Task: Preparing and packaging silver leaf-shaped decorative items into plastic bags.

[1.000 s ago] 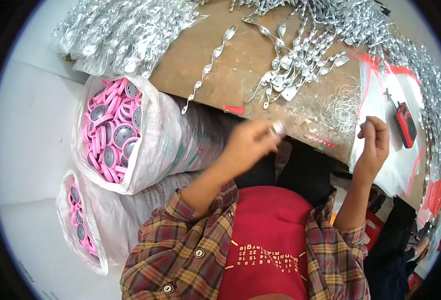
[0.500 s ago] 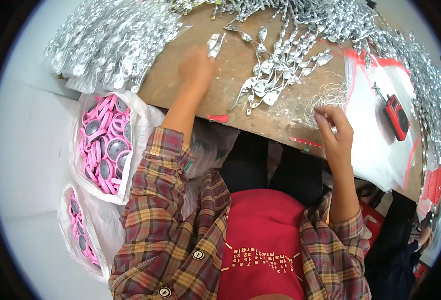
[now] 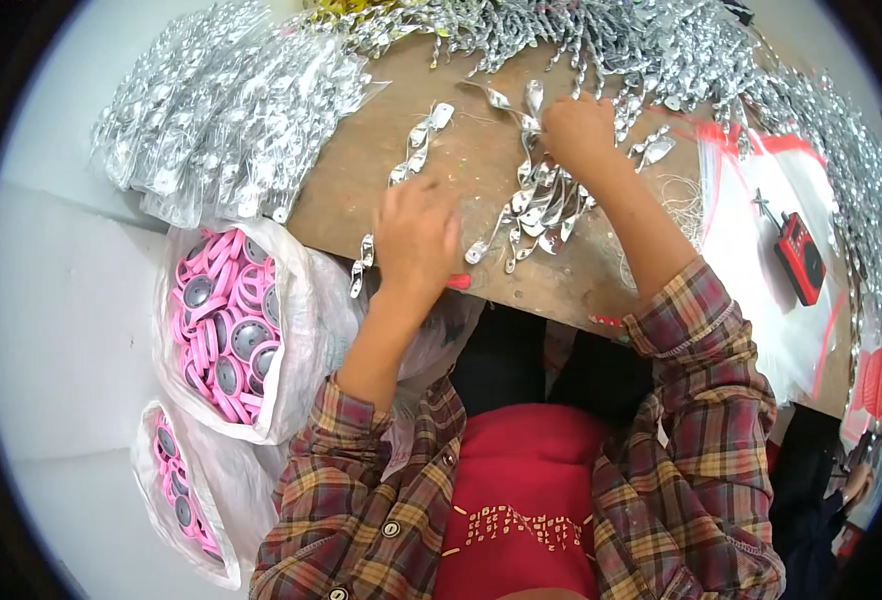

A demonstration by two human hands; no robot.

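Note:
My left hand is at the table's near left edge, slightly blurred, its fingers curled over a twisted silver foil strip. One end of that strip lies on the table beyond the hand; the other comes out beside it near the edge. Farther right, my right hand is closed at the top of a loose pile of twisted silver strips. Its fingertips are hidden among them, so the exact grip does not show.
Bagged silver strips are heaped at the far left, more strips along the back. A sack of pink-and-grey wheels stands left. Clear plastic bags, a red radio-like device and tangled white string lie right.
My left hand has come nearer, with more of the silver strip now showing. My right hand has moved from the white string up and left to the strip pile.

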